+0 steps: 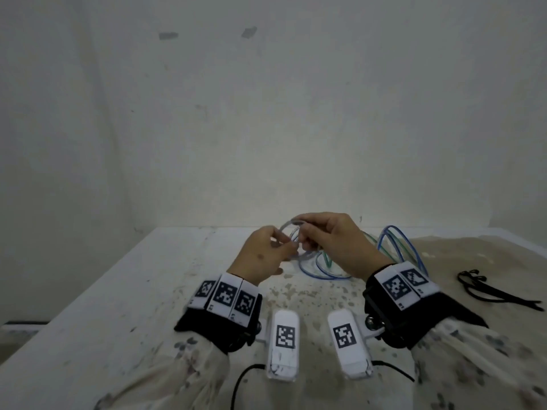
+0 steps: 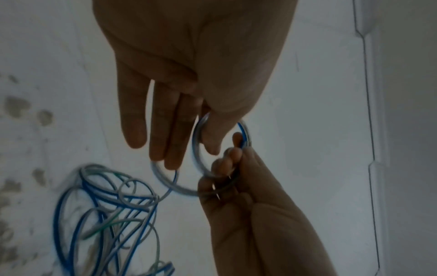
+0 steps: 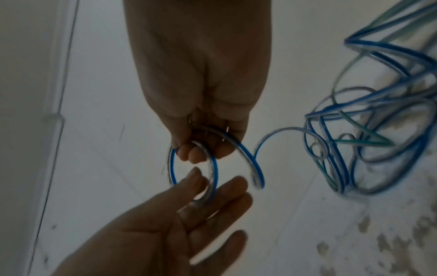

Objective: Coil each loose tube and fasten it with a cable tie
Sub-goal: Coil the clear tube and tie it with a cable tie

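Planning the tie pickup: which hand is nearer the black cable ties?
Right. The right hand grips the tube coil just left of the black cable ties; the left hand is farther left, beyond the coil.

Pale floral sleeves (image 1: 183,368), black wrist straps (image 1: 225,327) with white coded tags; white camera pods (image 1: 284,344), black cables (image 1: 242,383)

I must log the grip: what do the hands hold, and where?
The right hand pinches the tube at its coiled loops; the left hand touches the coil with straight fingers.

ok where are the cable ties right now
In the head view the black cable ties lie on the table's right side, beyond the right hand.
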